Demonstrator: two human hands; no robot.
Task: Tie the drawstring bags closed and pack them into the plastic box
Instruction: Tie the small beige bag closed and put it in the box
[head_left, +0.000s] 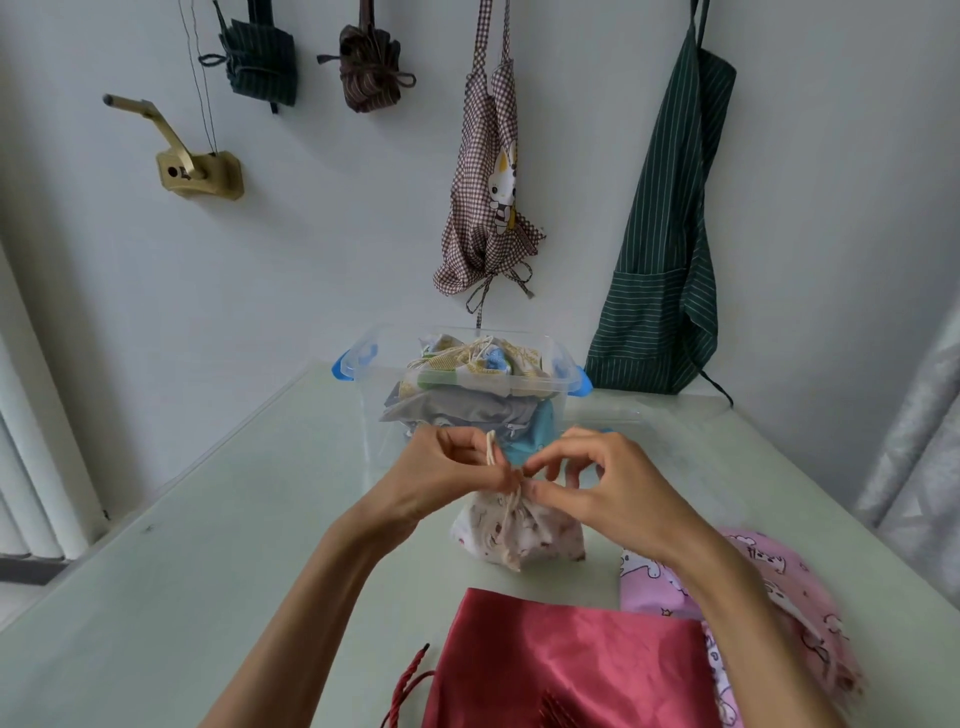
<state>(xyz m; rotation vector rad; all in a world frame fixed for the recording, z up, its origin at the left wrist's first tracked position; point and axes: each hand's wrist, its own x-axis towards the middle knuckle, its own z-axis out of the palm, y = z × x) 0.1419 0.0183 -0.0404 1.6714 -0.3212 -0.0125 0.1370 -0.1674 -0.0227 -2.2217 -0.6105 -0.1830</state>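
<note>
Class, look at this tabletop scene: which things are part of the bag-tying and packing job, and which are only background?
Part of the job:
white printed bag
cream drawstring
clear plastic box
red satin bag
pink printed bag

Background:
green striped apron
checked apron
brass wall crank

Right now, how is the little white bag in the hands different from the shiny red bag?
The white printed bag stands upright and bunched; the red satin bag lies flat. The white one's neck is cinched, with the left hand and right hand pinching its pale cord, while the red one's dark red cord lies loose, untouched. The white bag looks smaller. Both sit on the table, outside the plastic box.
</note>
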